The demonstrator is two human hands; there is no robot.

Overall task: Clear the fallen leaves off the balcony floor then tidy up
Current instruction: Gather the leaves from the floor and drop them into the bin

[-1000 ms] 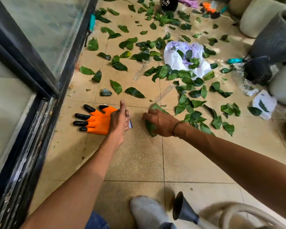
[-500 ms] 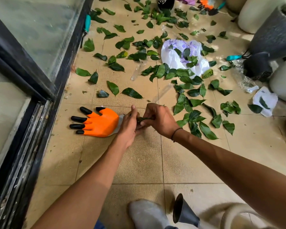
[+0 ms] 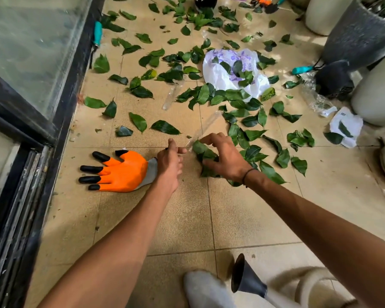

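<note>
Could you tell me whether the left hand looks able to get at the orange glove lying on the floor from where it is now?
Probably yes: the left hand sits right beside the orange glove, at its grey cuff, with nothing between them.

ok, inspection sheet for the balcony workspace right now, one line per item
Surface: tan tiled floor, bare near the camera.
Job's things: leaves scattered across the far floor.
Clutter: orange glove lying flat; white bag with leaves on it; black funnel.
Hands: right hand grips a bunch of leaves; left hand curled beside the glove's cuff, contents unclear.
Cables: nothing seen.
Surroundings: glass door on the left; pots far right.
</note>
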